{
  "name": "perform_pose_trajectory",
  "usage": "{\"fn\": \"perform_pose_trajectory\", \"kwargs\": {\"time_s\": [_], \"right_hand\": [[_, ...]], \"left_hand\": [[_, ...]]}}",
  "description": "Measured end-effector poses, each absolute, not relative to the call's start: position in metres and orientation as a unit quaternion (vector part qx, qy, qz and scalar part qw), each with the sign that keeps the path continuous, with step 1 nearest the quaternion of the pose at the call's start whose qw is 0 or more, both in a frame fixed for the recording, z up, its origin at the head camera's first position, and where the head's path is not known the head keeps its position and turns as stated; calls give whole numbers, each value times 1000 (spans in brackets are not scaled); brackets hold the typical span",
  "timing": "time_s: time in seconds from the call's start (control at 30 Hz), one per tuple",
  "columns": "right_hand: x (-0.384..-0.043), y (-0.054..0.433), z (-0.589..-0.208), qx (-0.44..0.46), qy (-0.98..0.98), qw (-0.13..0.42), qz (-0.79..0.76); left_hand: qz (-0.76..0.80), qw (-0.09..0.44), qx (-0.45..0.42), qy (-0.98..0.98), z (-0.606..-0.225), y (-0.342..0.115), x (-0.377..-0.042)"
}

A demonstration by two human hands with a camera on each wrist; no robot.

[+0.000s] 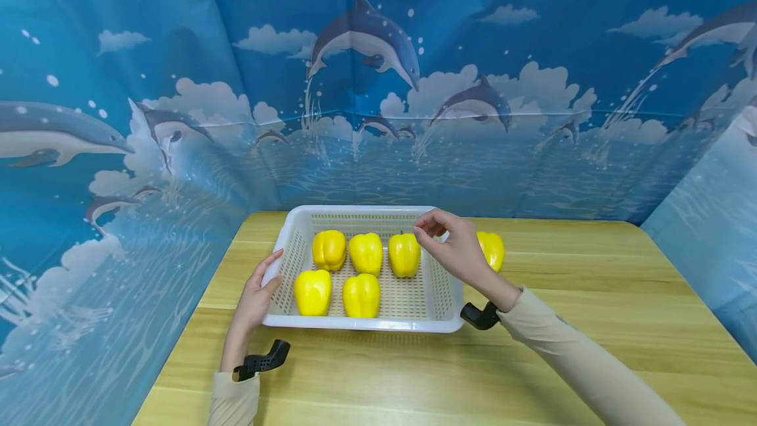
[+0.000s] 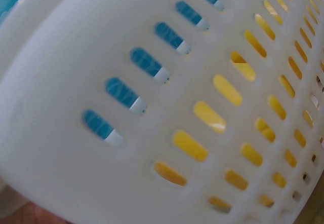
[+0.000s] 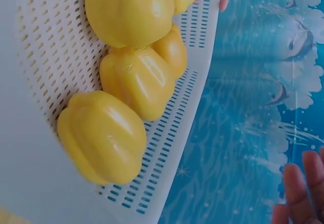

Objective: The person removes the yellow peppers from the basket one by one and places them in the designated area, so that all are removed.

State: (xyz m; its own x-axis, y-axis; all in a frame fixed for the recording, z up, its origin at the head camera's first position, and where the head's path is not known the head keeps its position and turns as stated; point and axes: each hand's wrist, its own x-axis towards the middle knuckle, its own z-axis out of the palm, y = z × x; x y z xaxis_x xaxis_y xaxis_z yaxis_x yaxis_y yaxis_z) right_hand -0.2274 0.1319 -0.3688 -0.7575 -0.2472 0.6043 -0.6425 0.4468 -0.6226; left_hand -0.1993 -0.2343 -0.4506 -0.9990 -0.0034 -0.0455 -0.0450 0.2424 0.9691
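Observation:
A white perforated plastic basket [image 1: 369, 325] sits on the table with several yellow bell peppers [image 1: 361, 295] inside. My left hand [image 1: 255, 294] holds the basket's left rim, its thumb over the edge and its fingers along the outside. Above the basket's right end, my right hand [image 1: 452, 245] has loosely bent fingers with nothing between them. Just left of its fingertips is a back-row bell pepper [image 1: 405, 256]. Another bell pepper [image 1: 492, 250] lies outside the basket, partly hidden behind the right hand. The left wrist view is mostly filled by the basket's slotted wall [image 2: 167, 97].
The basket and the pepper outside it rest on a wooden table [image 1: 591, 307]. A blue curtain printed with dolphins [image 1: 367, 104] hangs behind the table and on both sides. Each wrist wears a black camera mount [image 1: 260, 361].

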Motion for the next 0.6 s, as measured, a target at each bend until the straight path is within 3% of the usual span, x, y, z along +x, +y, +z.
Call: {"fn": "perform_pose_trajectory", "kwargs": {"time_s": [0.3, 0.6], "right_hand": [[-245, 123, -365, 244, -880, 110, 393], [-260, 114, -367, 224, -913, -52, 337]], "left_hand": [[615, 23, -20, 788, -443, -232, -197], [605, 10, -17, 796, -454, -236, -200]]}}
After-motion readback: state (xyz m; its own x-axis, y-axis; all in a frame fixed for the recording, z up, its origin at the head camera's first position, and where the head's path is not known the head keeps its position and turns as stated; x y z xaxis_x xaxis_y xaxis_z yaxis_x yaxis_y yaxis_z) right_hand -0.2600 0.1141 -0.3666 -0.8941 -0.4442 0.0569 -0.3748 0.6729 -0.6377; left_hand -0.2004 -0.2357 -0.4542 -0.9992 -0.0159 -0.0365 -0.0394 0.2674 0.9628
